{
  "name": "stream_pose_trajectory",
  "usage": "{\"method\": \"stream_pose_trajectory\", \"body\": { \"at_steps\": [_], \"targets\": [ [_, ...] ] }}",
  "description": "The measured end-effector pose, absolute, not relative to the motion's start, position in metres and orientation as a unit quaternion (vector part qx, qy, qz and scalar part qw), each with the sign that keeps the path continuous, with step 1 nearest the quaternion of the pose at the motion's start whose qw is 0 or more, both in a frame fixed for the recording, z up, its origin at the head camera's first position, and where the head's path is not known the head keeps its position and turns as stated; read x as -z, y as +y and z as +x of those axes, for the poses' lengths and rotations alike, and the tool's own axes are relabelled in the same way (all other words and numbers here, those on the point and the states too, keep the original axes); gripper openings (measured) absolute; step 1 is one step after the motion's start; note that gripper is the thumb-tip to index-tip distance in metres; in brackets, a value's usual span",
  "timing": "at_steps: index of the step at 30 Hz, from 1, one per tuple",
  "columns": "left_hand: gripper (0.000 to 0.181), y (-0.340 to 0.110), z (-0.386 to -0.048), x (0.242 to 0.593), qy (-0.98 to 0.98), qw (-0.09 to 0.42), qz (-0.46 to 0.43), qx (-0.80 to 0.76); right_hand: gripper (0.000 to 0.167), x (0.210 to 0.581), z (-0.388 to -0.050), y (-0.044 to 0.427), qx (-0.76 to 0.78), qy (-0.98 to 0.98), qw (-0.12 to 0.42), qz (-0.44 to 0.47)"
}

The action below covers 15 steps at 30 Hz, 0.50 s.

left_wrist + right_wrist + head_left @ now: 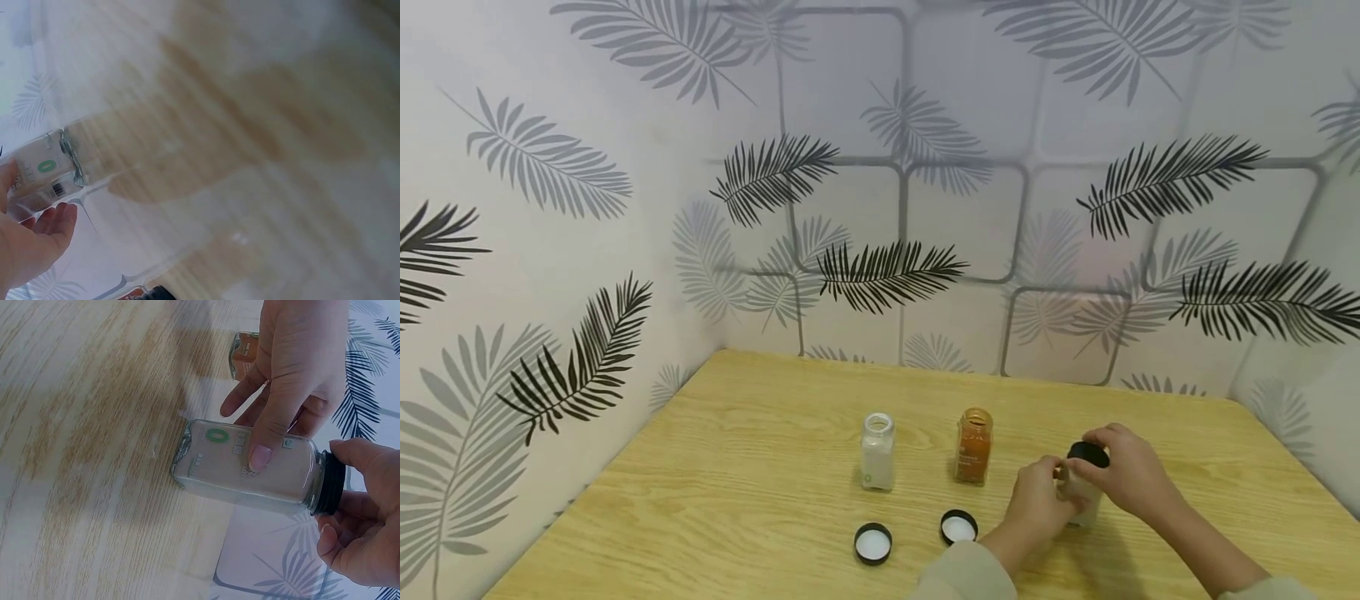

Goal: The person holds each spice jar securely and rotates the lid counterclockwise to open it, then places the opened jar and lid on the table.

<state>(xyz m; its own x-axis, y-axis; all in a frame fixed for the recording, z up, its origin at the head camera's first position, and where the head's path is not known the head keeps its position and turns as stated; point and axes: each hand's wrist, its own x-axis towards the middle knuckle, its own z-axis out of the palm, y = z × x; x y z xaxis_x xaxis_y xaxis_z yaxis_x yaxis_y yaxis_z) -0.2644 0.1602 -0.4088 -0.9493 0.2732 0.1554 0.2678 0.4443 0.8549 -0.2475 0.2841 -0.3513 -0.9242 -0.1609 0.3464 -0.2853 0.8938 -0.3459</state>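
A square clear glass spice jar (215, 465) with pale contents and a green mark on its label is on the right of the table. My left hand (1033, 504) grips its body, the thumb lying along the label in the right wrist view. At the top, my right hand (1131, 471) pinches the black lid (332, 484), which sits on the jar's mouth. The left wrist view shows the jar's lower end (47, 165) beside the left fingers.
A lidless jar of white contents (877, 457) and a lidless jar of orange-red powder (973, 452) stand left of the hands. Two black lids with white linings, a left lid (872, 544) and a right lid (958, 527), lie in front. Leaf-patterned walls (865, 208) border the wooden table (737, 467).
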Motion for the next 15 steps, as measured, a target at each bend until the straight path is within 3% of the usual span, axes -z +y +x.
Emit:
{"method": "stream_pose_trajectory", "body": {
  "at_steps": [15],
  "targets": [
    [0.038,0.1610,-0.2667,0.4105,0.850,-0.021,0.169,-0.499,0.042,0.3515,-0.2490,0.2847,-0.195,-0.962,0.150,0.120]
  ]
}}
